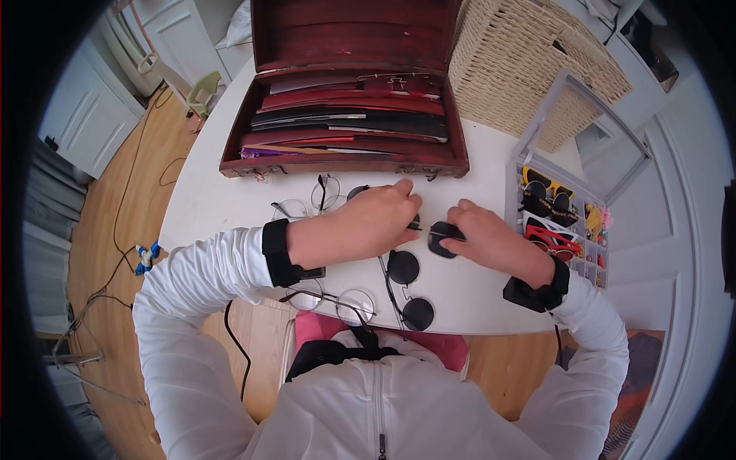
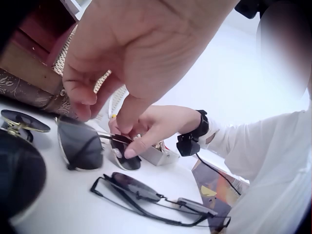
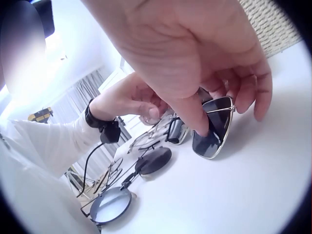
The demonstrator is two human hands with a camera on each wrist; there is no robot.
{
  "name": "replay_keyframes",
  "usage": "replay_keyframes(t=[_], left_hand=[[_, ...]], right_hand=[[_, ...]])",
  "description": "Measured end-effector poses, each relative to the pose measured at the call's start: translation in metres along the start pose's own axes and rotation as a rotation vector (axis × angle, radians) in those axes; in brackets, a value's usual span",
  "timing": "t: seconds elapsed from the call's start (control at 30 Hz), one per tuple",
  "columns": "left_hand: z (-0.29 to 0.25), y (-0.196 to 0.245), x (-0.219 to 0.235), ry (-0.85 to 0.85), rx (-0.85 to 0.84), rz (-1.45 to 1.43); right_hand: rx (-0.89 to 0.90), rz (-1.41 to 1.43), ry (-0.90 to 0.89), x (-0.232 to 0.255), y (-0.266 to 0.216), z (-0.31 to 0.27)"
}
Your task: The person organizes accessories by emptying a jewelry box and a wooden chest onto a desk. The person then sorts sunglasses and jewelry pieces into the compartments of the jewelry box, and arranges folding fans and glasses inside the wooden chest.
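Note:
A pair of sunglasses (image 2: 80, 146) with squared dark lenses and a thin gold frame is between both hands, low over the white table (image 1: 475, 299). My right hand (image 1: 487, 234) pinches one lens (image 3: 212, 139), thumb on its face. At the other lens, the curled fingers of my left hand (image 1: 387, 218) grip the upper rim; the palm hides part of this in the head view. Nearer my body lie round dark sunglasses (image 1: 403, 267) with black temples and clear eyeglasses (image 1: 356, 307). Beyond the left wrist are round clear glasses (image 1: 326, 193), beside another dark pair (image 1: 356, 192) partly hidden by the hand.
An open dark red suitcase (image 1: 230, 157) full of folders stands at the back. A woven basket (image 1: 521, 61) is behind it to the right. At the right, a lidded compartment case (image 1: 598, 268) holds several sunglasses and small trinkets. The table's front edge is close to my body.

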State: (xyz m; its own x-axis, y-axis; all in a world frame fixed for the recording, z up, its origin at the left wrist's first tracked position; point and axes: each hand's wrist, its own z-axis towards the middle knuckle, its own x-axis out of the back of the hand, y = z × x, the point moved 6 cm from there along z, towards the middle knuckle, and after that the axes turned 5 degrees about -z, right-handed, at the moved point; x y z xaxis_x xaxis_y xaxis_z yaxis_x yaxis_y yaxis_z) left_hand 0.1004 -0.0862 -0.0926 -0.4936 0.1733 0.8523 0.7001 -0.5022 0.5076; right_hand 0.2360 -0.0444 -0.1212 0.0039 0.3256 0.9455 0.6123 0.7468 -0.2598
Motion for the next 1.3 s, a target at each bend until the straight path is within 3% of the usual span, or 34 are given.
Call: replay_keyframes(t=[0.07, 0.13, 0.17, 0.2, 0.23, 0.27, 0.3, 0.33, 0.37, 0.4, 0.47, 0.5, 0.57, 0.6, 0.63, 0.7, 0.73, 0.83, 0.9, 0.97, 1.03, 1.07, 1.1, 1.17, 1.3], left_hand=[[0.001, 0.006, 0.011, 0.05, 0.087, -0.028], [0.001, 0.019, 0.038, 0.103, 0.169, -0.06], [-0.002, 0.015, 0.041, -0.031, 0.399, -0.428], [-0.009, 0.014, 0.033, -0.174, 0.624, -0.8], [-0.01, 0.015, 0.029, -0.169, 0.624, -0.803], [-0.007, 0.019, 0.027, 0.013, 0.527, -1.178], [-0.006, 0.023, 0.03, 0.203, 0.407, -1.54], [-0.008, 0.023, 0.033, 0.319, 0.392, -1.623], [-0.007, 0.019, 0.031, 0.314, 0.382, -1.62], [-0.009, 0.007, 0.03, 0.342, 0.374, -1.566], [-0.014, -0.01, 0.044, 0.335, 0.342, -1.397], [-0.016, -0.018, 0.057, 0.359, 0.304, -1.171], [-0.017, -0.026, 0.08, 0.336, 0.104, -0.631], [-0.015, -0.029, 0.086, 0.274, 0.124, -0.55], [-0.011, -0.032, 0.092, 0.211, 0.142, -0.468], [0.007, -0.039, 0.107, 0.239, -0.043, -0.323], [0.018, -0.052, 0.114, 0.264, -0.009, -0.326], [0.052, -0.1, 0.131, 0.311, 0.194, -0.244], [0.069, -0.135, 0.126, 0.325, 0.151, -0.239], [0.076, -0.175, 0.113, 0.303, 0.479, -0.533], [0.09, -0.221, 0.112, 0.374, 0.601, -0.427], [0.093, -0.228, 0.115, 0.324, 0.674, -0.219], [0.094, -0.229, 0.116, 0.33, 0.665, -0.21], [0.101, -0.214, 0.118, 0.362, 0.389, 0.112], [0.113, -0.216, 0.115, 0.259, 0.354, 0.145]], right_hand=[[-0.011, 0.027, 0.028, 0.019, -0.002, -0.006], [-0.03, 0.11, 0.19, 0.057, -0.009, -0.017], [-0.025, 0.102, 0.191, 0.069, -0.019, -0.021], [-0.034, 0.041, 0.347, 0.084, -0.033, -0.029], [-0.043, -0.02, 0.502, 0.092, -0.046, -0.036], [0.028, -0.203, 0.628, 0.089, -0.066, -0.038], [0.026, -0.203, 0.627, 0.082, -0.075, -0.032], [0.166, -0.335, 0.685, 0.076, -0.093, -0.028], [0.306, -0.47, 0.741, 0.073, -0.106, -0.029], [0.301, -0.478, 0.751, 0.078, -0.107, -0.029], [0.507, -0.014, 0.633, 0.095, -0.111, -0.026], [0.508, -0.021, 0.643, 0.106, -0.105, -0.023], [0.318, -0.051, 0.875, 0.142, -0.073, -0.017], [0.313, -0.048, 0.876, 0.149, -0.064, -0.008], [0.268, 0.054, 0.744, 0.149, -0.048, 0.01], [0.229, 0.277, 0.427, 0.143, -0.02, 0.054], [0.236, 0.397, 0.239, 0.134, -0.007, 0.077], [0.212, 0.419, 0.359, 0.142, 0.024, 0.123], [0.05, 0.324, 0.309, 0.139, 0.051, 0.149], [0.01, 0.302, 0.3, 0.125, 0.07, 0.169], [0.037, 0.201, 0.315, 0.111, 0.088, 0.19], [0.046, 0.208, 0.315, 0.105, 0.092, 0.197], [0.054, 0.215, 0.309, 0.102, 0.092, 0.2], [0.035, 0.159, 0.314, 0.1, 0.092, 0.204], [-0.02, 0.133, 0.273, 0.099, 0.094, 0.204]])
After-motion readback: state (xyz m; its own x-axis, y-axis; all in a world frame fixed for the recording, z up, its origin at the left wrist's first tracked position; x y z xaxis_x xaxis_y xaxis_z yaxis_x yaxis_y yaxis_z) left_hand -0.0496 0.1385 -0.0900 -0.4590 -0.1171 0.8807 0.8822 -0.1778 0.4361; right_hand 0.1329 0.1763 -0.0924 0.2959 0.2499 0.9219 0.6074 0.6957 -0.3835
